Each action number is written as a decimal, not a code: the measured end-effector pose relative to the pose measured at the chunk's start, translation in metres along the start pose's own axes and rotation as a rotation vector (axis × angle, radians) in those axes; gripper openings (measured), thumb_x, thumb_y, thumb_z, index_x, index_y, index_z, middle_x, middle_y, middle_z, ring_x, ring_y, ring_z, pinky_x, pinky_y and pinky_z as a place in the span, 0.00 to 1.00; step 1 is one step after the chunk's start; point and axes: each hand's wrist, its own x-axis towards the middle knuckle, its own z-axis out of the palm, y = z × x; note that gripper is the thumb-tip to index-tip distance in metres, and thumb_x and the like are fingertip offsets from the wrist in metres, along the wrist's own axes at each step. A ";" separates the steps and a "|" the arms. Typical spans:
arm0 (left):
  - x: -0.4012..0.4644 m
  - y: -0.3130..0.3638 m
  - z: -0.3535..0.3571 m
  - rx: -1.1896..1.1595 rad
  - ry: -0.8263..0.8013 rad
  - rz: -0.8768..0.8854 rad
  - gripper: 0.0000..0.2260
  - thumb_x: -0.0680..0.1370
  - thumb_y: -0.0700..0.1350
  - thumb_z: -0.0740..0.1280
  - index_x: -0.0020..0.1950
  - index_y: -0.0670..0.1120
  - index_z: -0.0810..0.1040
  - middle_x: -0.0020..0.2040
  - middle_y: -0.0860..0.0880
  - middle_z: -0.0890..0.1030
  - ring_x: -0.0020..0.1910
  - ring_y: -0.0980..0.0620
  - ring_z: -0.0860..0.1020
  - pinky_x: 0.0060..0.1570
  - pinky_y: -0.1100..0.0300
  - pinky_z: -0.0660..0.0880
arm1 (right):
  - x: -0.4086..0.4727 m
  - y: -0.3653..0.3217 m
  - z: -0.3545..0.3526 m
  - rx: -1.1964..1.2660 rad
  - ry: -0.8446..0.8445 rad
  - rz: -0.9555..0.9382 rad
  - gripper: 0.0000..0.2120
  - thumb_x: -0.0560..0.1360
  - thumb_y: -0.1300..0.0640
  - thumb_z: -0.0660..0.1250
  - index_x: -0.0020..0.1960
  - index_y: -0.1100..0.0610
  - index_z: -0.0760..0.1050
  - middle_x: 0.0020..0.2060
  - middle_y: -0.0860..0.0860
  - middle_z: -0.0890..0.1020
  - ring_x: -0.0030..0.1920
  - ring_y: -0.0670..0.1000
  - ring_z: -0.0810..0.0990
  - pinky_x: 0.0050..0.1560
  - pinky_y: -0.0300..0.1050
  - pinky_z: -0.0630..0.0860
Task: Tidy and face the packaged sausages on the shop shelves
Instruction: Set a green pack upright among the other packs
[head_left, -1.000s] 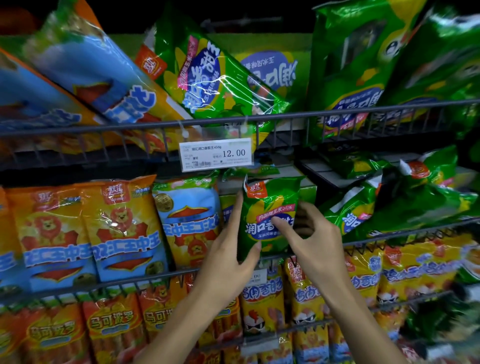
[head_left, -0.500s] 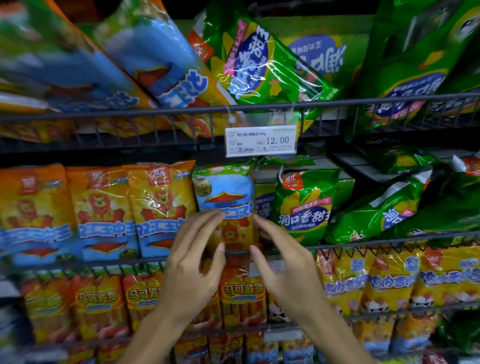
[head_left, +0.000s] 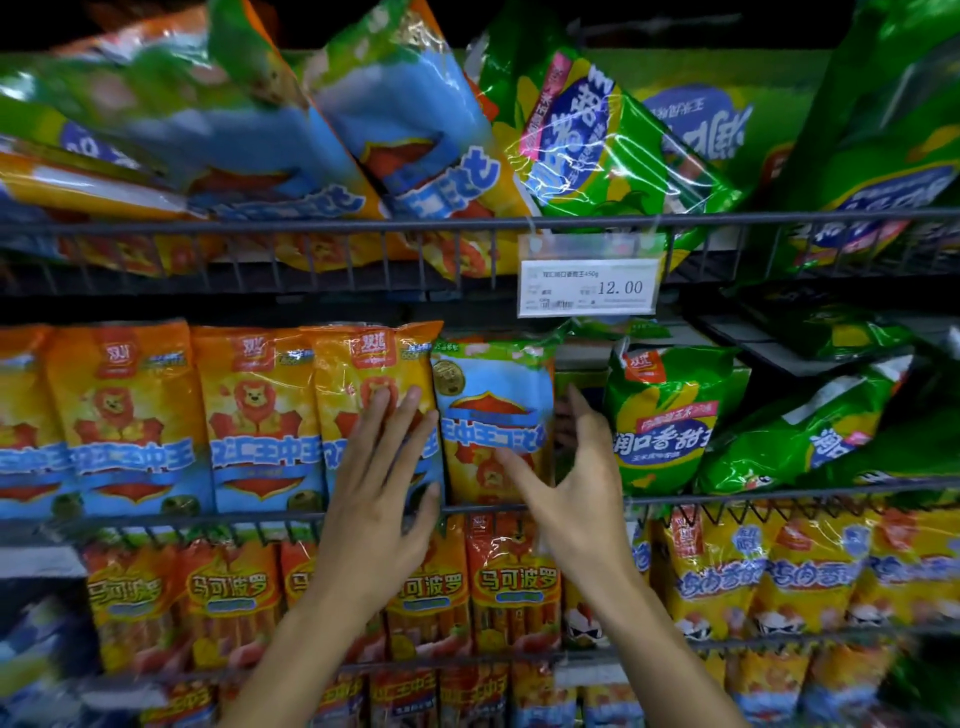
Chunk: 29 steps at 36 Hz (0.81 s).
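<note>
Centrally, I am working on the blue-topped sausage pack (head_left: 493, 415), which is standing upright on the middle shelf (head_left: 218, 519) between the orange lion packs (head_left: 260, 415) and the green corn-sausage pack (head_left: 662, 415). My left hand (head_left: 382, 499) is lying flat, fingers straight, against the nearest orange pack just beside the blue one; my right hand (head_left: 576, 483) is spread wide at the blue pack's right edge, its fingers reaching into the gap behind, holding nothing. Neither grip is closing on anything.

Progress, as I judge it: the orange row is standing faced and even, and the green pack is upright, so this shelf's middle is nearly done. Remaining are the toppled green bags (head_left: 800, 436) at right and the leaning, inverted packs on the top shelf (head_left: 363, 226).

Compared with a second ago, both hands are leaving the green pack, which they were then gripping, and are moving left onto the blue pack; the view is shifting left likewise.
</note>
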 end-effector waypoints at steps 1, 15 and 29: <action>0.000 0.000 0.001 -0.001 0.004 0.000 0.29 0.83 0.48 0.63 0.83 0.46 0.59 0.84 0.49 0.54 0.84 0.45 0.49 0.81 0.43 0.51 | 0.000 0.000 0.000 -0.001 0.002 -0.013 0.39 0.75 0.44 0.75 0.80 0.51 0.62 0.68 0.44 0.69 0.67 0.39 0.69 0.66 0.33 0.70; -0.003 0.000 -0.008 -0.234 -0.026 -0.073 0.32 0.82 0.43 0.69 0.83 0.51 0.58 0.84 0.57 0.54 0.84 0.52 0.48 0.82 0.54 0.47 | -0.008 0.001 -0.003 0.178 -0.036 -0.042 0.21 0.72 0.55 0.79 0.62 0.52 0.77 0.48 0.39 0.84 0.49 0.38 0.83 0.47 0.41 0.79; -0.027 0.047 -0.040 -0.846 0.098 -0.464 0.26 0.81 0.53 0.69 0.78 0.61 0.65 0.73 0.67 0.71 0.73 0.64 0.70 0.67 0.64 0.73 | -0.070 -0.030 -0.016 0.671 0.199 -0.127 0.26 0.72 0.64 0.72 0.69 0.62 0.72 0.56 0.41 0.85 0.59 0.44 0.83 0.58 0.35 0.79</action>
